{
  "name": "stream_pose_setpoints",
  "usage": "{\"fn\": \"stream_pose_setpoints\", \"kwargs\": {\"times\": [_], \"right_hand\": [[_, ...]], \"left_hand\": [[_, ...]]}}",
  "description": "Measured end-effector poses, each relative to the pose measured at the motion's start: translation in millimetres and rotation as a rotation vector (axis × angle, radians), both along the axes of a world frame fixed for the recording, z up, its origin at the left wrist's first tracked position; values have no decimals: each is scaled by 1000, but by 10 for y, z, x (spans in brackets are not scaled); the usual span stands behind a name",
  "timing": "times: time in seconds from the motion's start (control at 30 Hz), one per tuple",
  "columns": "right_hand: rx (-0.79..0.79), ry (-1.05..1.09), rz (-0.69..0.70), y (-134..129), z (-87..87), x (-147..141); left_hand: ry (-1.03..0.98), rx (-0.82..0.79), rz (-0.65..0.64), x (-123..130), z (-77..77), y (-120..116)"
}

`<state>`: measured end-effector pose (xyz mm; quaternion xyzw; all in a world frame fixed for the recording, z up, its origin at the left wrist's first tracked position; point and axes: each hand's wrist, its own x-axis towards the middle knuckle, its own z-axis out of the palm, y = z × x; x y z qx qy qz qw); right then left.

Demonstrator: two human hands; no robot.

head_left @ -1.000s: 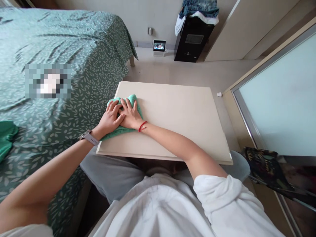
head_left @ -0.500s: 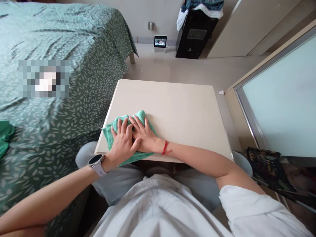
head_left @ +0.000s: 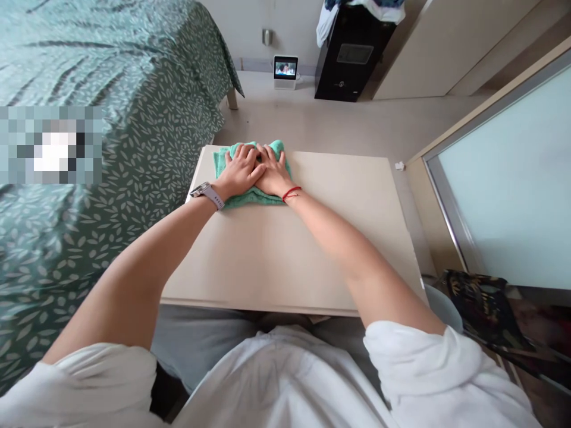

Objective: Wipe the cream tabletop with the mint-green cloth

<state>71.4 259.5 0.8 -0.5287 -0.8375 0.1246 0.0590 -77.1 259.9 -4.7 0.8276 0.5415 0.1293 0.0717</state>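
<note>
Green cloth [head_left: 252,196] lies on the cream tabletop [head_left: 285,261], at its far edge, upper center-left of the frame. Left hand [head_left: 241,172] and right hand [head_left: 273,177] rest palm-down on the cloth, fingers slightly spread, left thumb against the right hand. Smart display [head_left: 285,72]: on floor, top center.
</note>
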Motion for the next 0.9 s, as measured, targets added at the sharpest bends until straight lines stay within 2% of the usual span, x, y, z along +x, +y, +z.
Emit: {"fn": "stream_pose_setpoints", "kwargs": {"times": [0.1,0.2,0.33,0.43,0.57,0.7,0.8,0.9], "right_hand": [[-4,9,-33,172,-3,-6],[5,68,-45,264,-33,-9],[-7,75,-51,247,-29,-15],[-31,36,-64,92,54,-3],[-44,16,-66,-267,164,65],[-35,9,-86,-715,144,163],[0,3,-102,-1141,62,247],[55,-16,-103,-1692,-21,368]], "left_hand": [[-3,10,-14,5,-5,218],[-3,-4,-24,0,8,305],[-6,-9,-13,-8,27,248],[-8,-40,17,20,54,105],[20,-94,32,115,104,-196],[31,-97,-12,207,100,-604],[15,-89,-80,259,65,-998],[3,-89,-129,334,44,-1517]]}}
